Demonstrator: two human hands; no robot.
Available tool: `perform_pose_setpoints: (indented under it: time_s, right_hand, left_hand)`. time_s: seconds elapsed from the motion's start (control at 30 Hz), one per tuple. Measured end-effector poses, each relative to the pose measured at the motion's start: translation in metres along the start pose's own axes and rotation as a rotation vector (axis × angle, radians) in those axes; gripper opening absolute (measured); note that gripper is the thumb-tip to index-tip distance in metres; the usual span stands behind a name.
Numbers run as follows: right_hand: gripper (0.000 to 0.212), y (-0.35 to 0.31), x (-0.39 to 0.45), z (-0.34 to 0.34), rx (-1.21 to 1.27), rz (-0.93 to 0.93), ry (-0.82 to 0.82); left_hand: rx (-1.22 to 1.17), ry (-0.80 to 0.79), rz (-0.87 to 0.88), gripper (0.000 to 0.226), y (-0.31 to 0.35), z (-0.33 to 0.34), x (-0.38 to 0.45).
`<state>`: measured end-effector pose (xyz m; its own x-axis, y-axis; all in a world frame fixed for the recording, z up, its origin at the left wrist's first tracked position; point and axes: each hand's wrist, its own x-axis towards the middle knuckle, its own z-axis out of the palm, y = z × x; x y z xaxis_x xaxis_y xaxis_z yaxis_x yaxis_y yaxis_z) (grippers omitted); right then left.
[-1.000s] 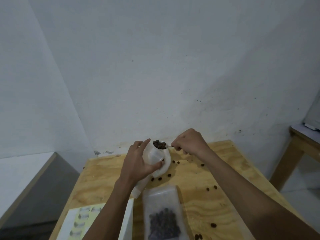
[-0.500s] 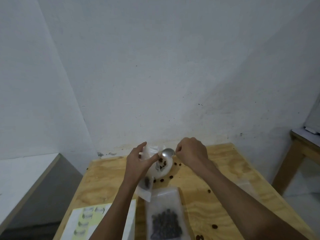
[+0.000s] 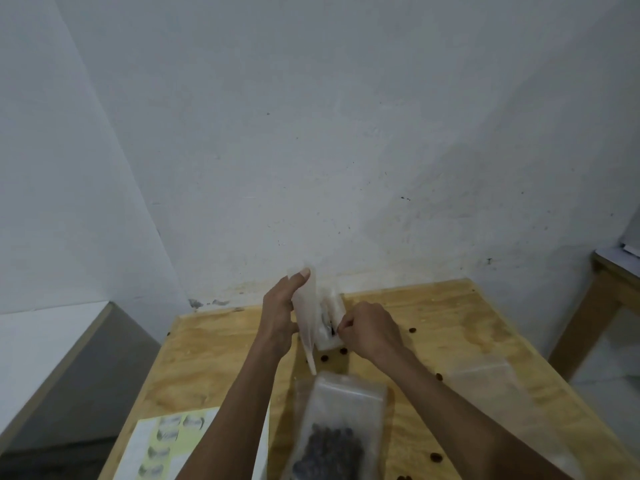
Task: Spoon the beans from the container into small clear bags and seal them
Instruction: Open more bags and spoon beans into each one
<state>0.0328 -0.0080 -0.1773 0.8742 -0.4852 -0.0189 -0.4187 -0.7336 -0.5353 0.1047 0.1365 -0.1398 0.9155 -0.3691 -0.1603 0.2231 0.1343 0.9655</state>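
Note:
My left hand (image 3: 278, 315) holds a small clear bag (image 3: 307, 318) upright by its top edge, thumb pressed on the rim. Just right of it stands the white container (image 3: 327, 341) on the wooden table (image 3: 214, 358). My right hand (image 3: 369, 332) is a closed fist at the container's right side, gripping the spoon, whose bowl is down inside the container and mostly hidden. Nearer me lies a larger clear bag (image 3: 341, 403) with dark beans in its lower part.
Loose beans (image 3: 412, 330) are scattered over the table around the container and along the right side. Empty clear bags (image 3: 485, 379) lie at the right. A label sheet (image 3: 166, 441) lies at the front left. A second wooden table (image 3: 604, 289) stands at the far right.
The spoon was over the small bag's mouth with beans; now my right hand has lowered it into the container. My left hand has lifted the bag more upright.

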Motion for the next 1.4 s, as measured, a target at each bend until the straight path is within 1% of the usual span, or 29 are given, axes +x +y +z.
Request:
perform_pose_setpoints:
  time_s: [0.07,0.23,0.3,0.33,0.4,0.53,0.6,0.73,0.8,0.87,0.9,0.97,1.07,1.13,1.23,1.3,1.4]
  right_hand:
    - [0.024,0.003,0.004,0.000,0.050,0.037,-0.014]
    - [0.019,0.008,0.012,-0.002,0.241,0.124,-0.061]
    - [0.019,0.010,0.015,-0.002,0.298,0.143,-0.059]
    - [0.017,0.010,0.016,-0.003,0.317,0.150,-0.055]
    - [0.024,0.010,0.017,-0.006,0.332,0.152,-0.048]
    - [0.023,0.011,0.016,-0.018,0.336,0.143,-0.034]
    - [0.021,0.011,0.015,-0.025,0.333,0.142,-0.031]
    - [0.019,0.009,0.012,-0.039,0.333,0.137,-0.045]
    - [0.017,0.006,0.009,-0.048,0.322,0.138,-0.040]
    - [0.015,-0.001,0.004,-0.060,0.302,0.123,-0.033]
    - [0.018,-0.006,0.001,-0.068,0.298,0.113,-0.027]
    - [0.020,-0.016,-0.005,-0.084,0.291,0.085,-0.011]
    - [0.019,-0.029,-0.015,-0.105,0.304,0.029,0.007]
    - [0.018,-0.038,-0.022,-0.116,0.312,-0.009,0.009]
    - [0.015,-0.049,-0.030,-0.120,0.276,-0.031,-0.002]
    - [0.013,-0.054,-0.034,-0.115,0.228,-0.049,0.000]
    - [0.020,-0.060,-0.043,-0.108,0.098,-0.128,0.031]
  left_hand:
    - [0.029,-0.028,-0.004,0.072,-0.001,-0.001,-0.001]
    - [0.061,-0.036,-0.016,0.048,-0.002,-0.016,0.000]
    - [0.139,-0.071,0.009,0.048,-0.001,-0.021,0.000]
    - [0.177,-0.094,0.018,0.044,0.000,-0.024,0.000]
    - [0.218,-0.131,0.034,0.034,0.003,-0.028,-0.001]
    - [0.274,-0.182,0.077,0.042,0.007,-0.032,-0.005]
    - [0.299,-0.172,0.067,0.045,0.007,-0.034,-0.006]
    - [0.369,-0.119,0.075,0.060,0.005,-0.036,-0.010]
    - [0.416,-0.044,0.168,0.070,0.003,-0.038,-0.011]
    - [0.520,0.048,0.302,0.084,0.000,-0.038,-0.014]
    - [0.575,0.084,0.363,0.088,-0.002,-0.039,-0.016]
    - [0.692,0.119,0.493,0.089,-0.006,-0.040,-0.020]
    - [0.878,0.125,0.670,0.094,-0.011,-0.040,-0.028]
    - [0.950,0.144,0.716,0.097,-0.013,-0.038,-0.035]
    - [0.986,0.170,0.737,0.099,-0.013,-0.032,-0.043]
    - [0.986,0.177,0.754,0.098,-0.012,-0.028,-0.046]
    - [0.990,0.166,0.773,0.097,-0.011,-0.022,-0.049]
